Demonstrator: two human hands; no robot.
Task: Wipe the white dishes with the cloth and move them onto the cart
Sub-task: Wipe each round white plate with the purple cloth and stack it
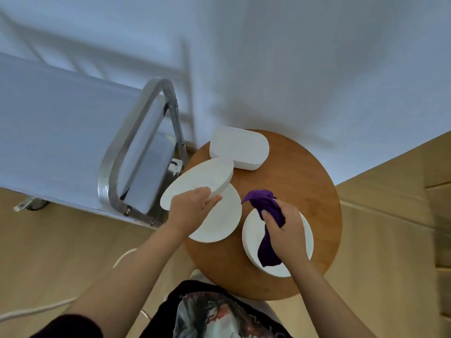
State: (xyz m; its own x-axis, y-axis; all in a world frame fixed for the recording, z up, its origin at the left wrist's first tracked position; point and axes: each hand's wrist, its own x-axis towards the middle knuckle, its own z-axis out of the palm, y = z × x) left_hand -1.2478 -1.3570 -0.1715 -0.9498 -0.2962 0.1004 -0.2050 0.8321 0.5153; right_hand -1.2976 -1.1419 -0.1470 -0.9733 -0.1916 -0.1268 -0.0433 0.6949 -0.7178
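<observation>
Item: oval white dish (195,182), matte and thick-edged, grasped at its near rim by left hand (190,208), fingers clamped, tilted above a round dish (219,215); long axis runs 8 to 2 o'clock. Cart (73,142), grey-topped, steel-railed, lies at 10 o'clock, nearest the left hand. Right hand (284,230) fingers clenched on purple cloth (267,215), over another round dish (251,240) on the round wooden surface (305,181).

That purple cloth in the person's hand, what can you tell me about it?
The purple cloth is a small, soft, deep-violet rag, plain and crumpled. The right hand grips it around the middle, so one bunched end sticks up above the fingers and a longer tail hangs below the hand. That tail hangs over the round white dish at the near right of the wooden table; whether it rests on the dish cannot be told. It touches nothing else.
</observation>
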